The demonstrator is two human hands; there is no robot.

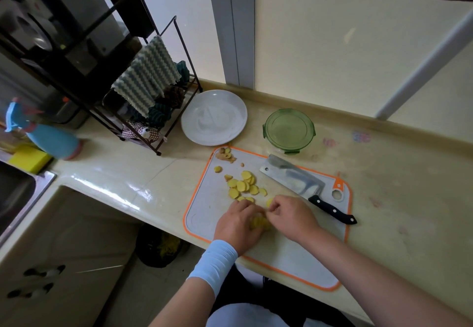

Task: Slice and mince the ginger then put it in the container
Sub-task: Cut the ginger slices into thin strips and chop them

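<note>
The left hand (238, 224) curls its grip round a small ginger stack (259, 223) near the middle of the cutting board (281, 250). The right hand (289, 214) pinches the same stack with its fingertips from the right. Loose ginger slices (243, 186) lie just beyond, and peelings (226, 155) sit at the far left corner. A cleaver (294, 178) lies flat to the right. On the counter (396, 198) farther off stand the green container (289, 129) and a white plate (213, 118).

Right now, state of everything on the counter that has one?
loose slices: cut, scattered on board
gathered slices: bunched between both hands, unminced
cleaver: flat on board, unheld
container: closed
left hand: grips gathered slices
right hand: pinches gathered slices
</note>
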